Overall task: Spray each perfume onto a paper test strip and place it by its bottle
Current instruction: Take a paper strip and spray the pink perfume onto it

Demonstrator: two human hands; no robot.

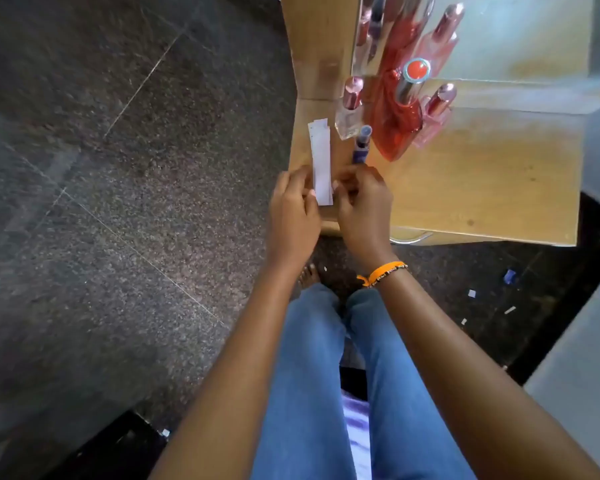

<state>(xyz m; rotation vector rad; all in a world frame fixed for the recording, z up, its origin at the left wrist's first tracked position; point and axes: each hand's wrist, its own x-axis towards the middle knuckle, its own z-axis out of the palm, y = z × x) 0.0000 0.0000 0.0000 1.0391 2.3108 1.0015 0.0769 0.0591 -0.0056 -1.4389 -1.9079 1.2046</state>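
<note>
The strips, a small white stack, are pinched at the near end between the curled fingers of both hands, left and right, at the worktop edge, just beside the blue bottle. More than 1 strip could be lifted if the stack is not fanned apart. The blue bottle, standing close to the right knuckles, could be knocked over, or loose strips could be dropped to the floor.
</note>
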